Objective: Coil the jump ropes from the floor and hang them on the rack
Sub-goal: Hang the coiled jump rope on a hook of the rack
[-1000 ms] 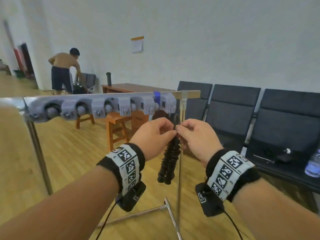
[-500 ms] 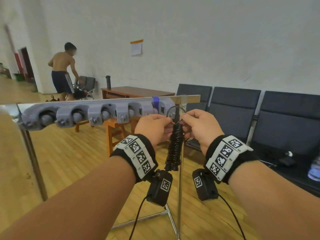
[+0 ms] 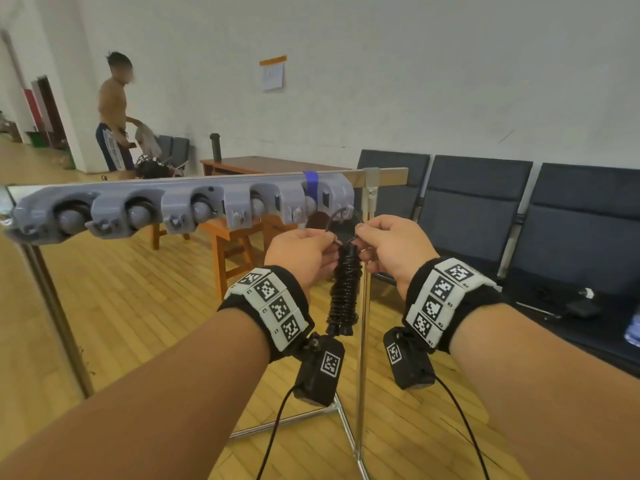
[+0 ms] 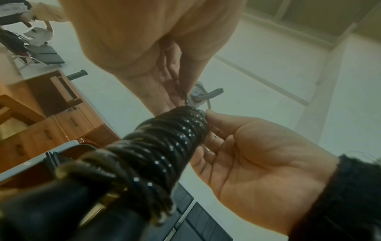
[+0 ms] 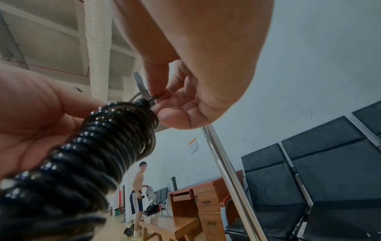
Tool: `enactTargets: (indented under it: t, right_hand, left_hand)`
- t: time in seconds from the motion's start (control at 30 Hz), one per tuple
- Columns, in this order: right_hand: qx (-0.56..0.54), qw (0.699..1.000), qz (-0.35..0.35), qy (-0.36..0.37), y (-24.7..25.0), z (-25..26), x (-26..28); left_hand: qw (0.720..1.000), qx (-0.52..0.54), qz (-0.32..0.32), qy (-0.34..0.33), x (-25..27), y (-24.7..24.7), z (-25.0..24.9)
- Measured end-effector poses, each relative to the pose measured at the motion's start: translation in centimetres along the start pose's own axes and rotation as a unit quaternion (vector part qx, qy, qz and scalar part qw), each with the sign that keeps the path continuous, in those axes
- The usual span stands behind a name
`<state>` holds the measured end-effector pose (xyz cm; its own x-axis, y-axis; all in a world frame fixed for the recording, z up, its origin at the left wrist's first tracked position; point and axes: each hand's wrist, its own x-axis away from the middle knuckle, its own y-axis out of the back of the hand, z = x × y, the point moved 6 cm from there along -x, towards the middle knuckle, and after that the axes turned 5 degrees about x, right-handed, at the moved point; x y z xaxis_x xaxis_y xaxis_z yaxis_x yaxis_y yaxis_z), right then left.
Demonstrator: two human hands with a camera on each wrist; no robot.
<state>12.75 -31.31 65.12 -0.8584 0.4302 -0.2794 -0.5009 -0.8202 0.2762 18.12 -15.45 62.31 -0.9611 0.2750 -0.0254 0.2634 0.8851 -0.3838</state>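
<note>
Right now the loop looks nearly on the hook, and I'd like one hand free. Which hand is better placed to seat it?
Probably the right hand: it pinches the loop just beneath the end hook, beside the rack post. The left hand holds the coiled jump rope top, farther off.

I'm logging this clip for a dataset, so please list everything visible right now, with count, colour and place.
Coiled jump rope: one, black, hanging between both hands, its top loop at the rack's rightmost hook.
Rack: one, grey plastic holder with hooks, mounted on a bar on metal legs.
Blue tape: one strip, on the rack near its right end.
Waiting chairs: three in a row, dark, against the right wall; more far left.
Desk: one, brown wood, behind the rack.
Stool: one, wooden, behind the rack.
Wall notice: one, white with orange top.
Other person: one, far left.
Left hand: pinches the rope's loop.
Right hand: pinches the loop opposite.
</note>
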Motion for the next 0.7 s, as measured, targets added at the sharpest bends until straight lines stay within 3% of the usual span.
enactTargets:
  t: [0.17,0.37,0.47,0.57,0.7]
  right_hand:
    - [0.016,1.0,-0.004,0.013,-0.3,-0.9,-0.1]
    - [0.048,0.998,-0.003,0.044,-0.8,-1.2,0.5]
    - [0.076,0.996,-0.003,0.052,-1.0,-1.9,1.1]
    - [0.106,0.994,0.008,0.03,-1.5,-4.5,2.2]
    - [0.112,0.99,0.067,-0.047,-3.3,-10.3,4.3]
  left_hand:
    - [0.999,-0.03,0.021,-0.009,-0.3,0.2,0.6]
    - [0.99,-0.103,0.071,-0.066,-0.5,0.6,1.2]
    - [0.984,-0.137,0.034,-0.11,-0.6,1.8,2.0]
    - [0.987,-0.143,-0.009,-0.079,-0.7,3.9,4.7]
    - [0.981,-0.191,0.004,-0.034,0.1,6.9,9.9]
